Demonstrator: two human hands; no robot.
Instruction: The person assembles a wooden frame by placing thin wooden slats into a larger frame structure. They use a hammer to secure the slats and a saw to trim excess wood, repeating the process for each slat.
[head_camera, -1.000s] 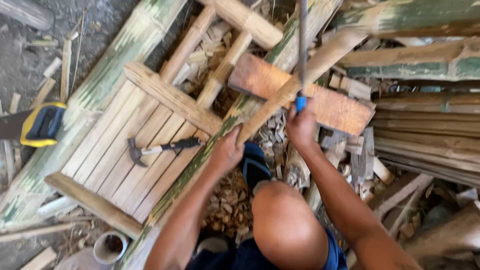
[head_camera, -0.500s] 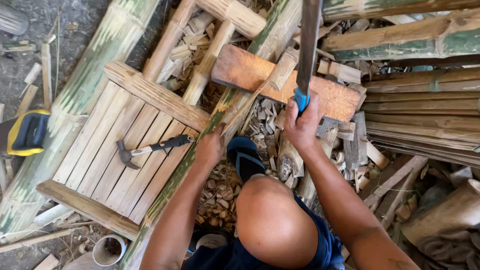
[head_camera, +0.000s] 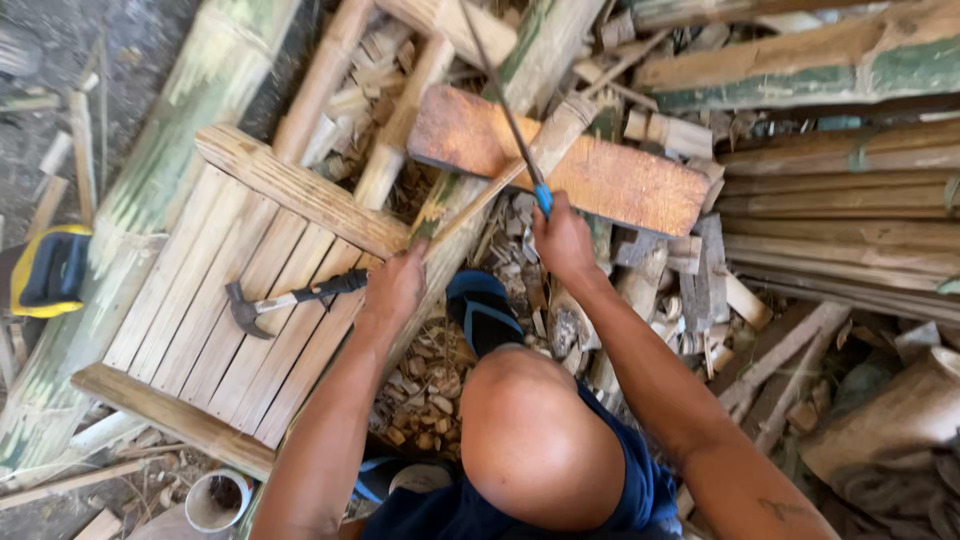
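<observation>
The right hand (head_camera: 562, 240) is clamped on the blue handle of a long blade (head_camera: 500, 100) raised over a split bamboo strip (head_camera: 500, 185). The left hand (head_camera: 395, 290) grips that strip's near end. Left of it, a hammer (head_camera: 290, 298) lies on a bamboo slat panel (head_camera: 200, 300); a wooden board (head_camera: 600, 175) lies beyond.

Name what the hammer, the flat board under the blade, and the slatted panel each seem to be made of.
Hammer: dark metal head, seemingly a black rubber-like grip, though that is uncertain.
Flat board: sawn wood, reddish-brown, rough and unfinished, with visible grain.
Slatted panel: pale split bamboo strips, judging by the narrow parallel slats, framed by raw wooden battens.
</observation>
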